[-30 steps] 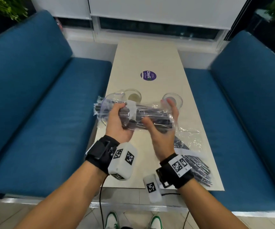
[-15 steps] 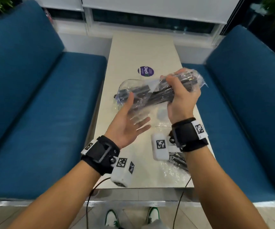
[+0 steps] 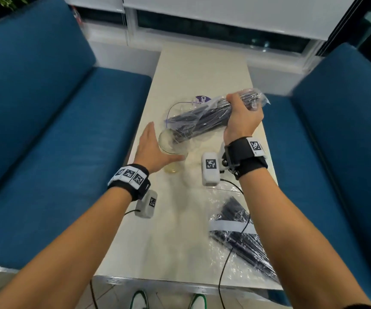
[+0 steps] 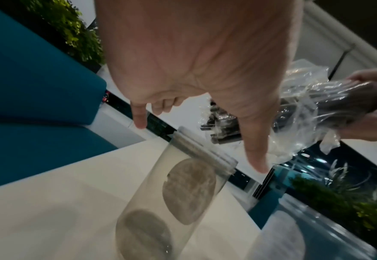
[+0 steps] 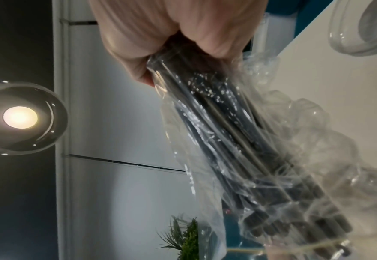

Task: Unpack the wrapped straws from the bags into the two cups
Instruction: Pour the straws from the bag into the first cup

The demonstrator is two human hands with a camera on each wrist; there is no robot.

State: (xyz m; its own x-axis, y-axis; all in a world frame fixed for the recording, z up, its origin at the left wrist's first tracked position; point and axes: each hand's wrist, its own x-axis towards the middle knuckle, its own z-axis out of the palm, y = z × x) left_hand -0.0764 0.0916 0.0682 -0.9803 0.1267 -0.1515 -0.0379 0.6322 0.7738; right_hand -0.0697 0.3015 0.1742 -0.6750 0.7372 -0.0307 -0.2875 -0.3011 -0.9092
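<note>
Overhead, right hand (image 3: pixel 242 118) grips straw bag (image 3: pixel 204 117); left hand (image 3: pixel 152 148) spread beside cup (image 3: pixel 171 144); wrist view reveals straw ends (image 4: pixel 221 130).

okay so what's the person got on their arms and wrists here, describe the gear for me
Both forearms are bare, with no sleeves. Each wrist carries a black strap: the left wrist strap has a row of white square-code tags, the right wrist strap one such tag. A white camera block with a printed code hangs under the right wrist, a grey-white one under the left. Thin black cables trail from both.
</note>
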